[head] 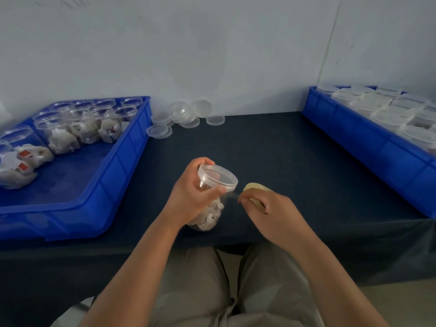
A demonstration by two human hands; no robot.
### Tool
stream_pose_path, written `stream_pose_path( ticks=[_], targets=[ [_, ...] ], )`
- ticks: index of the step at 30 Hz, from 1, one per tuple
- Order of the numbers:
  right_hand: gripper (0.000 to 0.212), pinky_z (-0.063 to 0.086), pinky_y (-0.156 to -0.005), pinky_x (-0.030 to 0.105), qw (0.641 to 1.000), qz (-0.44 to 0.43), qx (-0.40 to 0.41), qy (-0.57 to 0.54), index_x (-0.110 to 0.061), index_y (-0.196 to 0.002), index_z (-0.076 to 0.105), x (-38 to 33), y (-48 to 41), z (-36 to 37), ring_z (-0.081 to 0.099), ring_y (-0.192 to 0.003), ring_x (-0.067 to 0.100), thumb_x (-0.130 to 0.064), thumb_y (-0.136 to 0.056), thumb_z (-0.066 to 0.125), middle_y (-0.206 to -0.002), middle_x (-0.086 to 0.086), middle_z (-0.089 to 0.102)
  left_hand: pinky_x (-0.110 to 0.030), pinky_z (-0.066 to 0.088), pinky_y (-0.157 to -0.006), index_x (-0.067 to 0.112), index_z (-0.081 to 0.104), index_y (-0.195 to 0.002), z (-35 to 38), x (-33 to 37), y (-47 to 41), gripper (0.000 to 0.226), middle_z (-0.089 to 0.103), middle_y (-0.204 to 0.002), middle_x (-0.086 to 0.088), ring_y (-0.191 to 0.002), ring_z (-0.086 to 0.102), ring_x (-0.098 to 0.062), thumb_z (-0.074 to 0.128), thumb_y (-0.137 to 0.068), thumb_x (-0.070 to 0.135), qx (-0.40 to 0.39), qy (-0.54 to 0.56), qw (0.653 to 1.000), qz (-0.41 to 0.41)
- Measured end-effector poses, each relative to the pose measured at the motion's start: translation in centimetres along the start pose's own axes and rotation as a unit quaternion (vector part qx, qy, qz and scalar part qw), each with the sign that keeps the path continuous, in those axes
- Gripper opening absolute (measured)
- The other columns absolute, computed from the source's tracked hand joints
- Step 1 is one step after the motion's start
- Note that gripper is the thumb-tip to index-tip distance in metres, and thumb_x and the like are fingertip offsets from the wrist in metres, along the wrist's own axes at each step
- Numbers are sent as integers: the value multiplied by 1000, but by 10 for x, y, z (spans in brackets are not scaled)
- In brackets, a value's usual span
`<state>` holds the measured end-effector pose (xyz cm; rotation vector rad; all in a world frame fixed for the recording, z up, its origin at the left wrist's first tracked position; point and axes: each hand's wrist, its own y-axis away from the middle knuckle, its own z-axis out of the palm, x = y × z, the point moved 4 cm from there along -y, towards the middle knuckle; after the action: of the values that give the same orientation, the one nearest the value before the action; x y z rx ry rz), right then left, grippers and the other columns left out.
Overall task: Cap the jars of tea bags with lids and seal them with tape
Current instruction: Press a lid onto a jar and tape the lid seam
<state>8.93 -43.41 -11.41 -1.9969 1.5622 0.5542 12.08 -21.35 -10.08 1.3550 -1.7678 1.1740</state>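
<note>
Left hand (195,192): gripped the capped jar (212,199), thumb by the lid (218,177).
Right hand (266,208): just beside it, held the tape roll (256,188).

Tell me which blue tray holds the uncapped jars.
The left tray: its open jars show bare rims, while the right tray holds only capped jars.
</note>
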Motion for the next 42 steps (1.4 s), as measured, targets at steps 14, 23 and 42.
stream_pose_path(
  ticks=[14, 23, 42],
  targets=[
    [17, 54, -61, 33, 989, 93, -1, 114, -36, -107, 63, -13, -44, 16, 66, -75, 12, -32, -107, 47, -87, -11, 67, -21, 56, -74, 56, 54, -114, 7, 15, 8, 56, 67, -113, 30, -97, 69, 6, 80, -68, 73, 49, -24, 999, 3],
    [29, 58, -71, 47, 983, 64, 53, 161, -28, -137, 55, 41, -57, -6, 64, -78, 23, -36, -114, 40, -97, 5, 68, -22, 58, -83, 45, 63, -125, 56, 0, 70, 56, 73, -120, 7, -110, 73, -17, 87, -75, 50, -41, 145, 988, 16],
    [44, 49, -105, 37, 982, 37, 78, 168, -32, -124, 70, 48, -48, 11, 56, -125, 18, -65, -99, 55, -128, -9, 65, -10, 50, -91, 29, 53, -141, 28, -10, -10, 65, 64, -125, 29, -120, 64, 0, 63, -87, 64, 66, 182, 981, 10]
  ],
)
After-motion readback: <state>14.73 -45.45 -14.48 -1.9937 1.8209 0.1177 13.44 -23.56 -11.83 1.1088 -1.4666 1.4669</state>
